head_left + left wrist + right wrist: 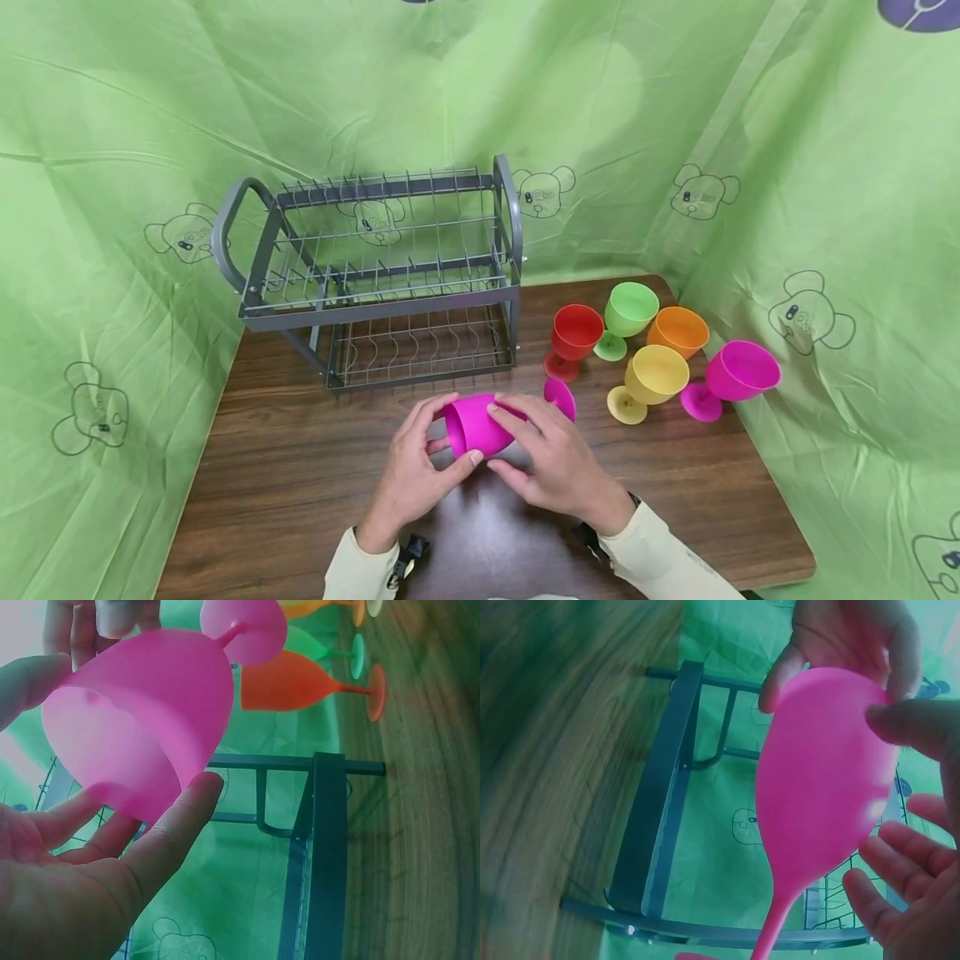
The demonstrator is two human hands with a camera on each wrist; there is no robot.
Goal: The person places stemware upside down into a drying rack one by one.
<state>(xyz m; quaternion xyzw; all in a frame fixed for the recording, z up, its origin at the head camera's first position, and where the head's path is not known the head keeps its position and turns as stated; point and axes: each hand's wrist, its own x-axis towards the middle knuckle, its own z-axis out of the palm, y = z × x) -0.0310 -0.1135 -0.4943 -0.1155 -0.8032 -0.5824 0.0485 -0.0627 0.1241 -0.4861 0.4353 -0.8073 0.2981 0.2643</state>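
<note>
Table (pixel 247 500): beneath it all.
Rack (pixel 378 307): beyond my grips, ahead and leftward.
Held pink goblet (pixel 483 427): between my grips, tipped sideways, long axis crosswise, mouth left, stem right.
Left grip (pixel 415 468): holding the rim.
Right grip (pixel 557 460): curled about the bowl, nearer the stem.
Foot (pixel 560 400): beyond my right fingers.

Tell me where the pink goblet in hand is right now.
In the head view, the held pink goblet is below centre, tipped sideways between the left hand and the right hand, in front of the right end of the dish rack.
</note>
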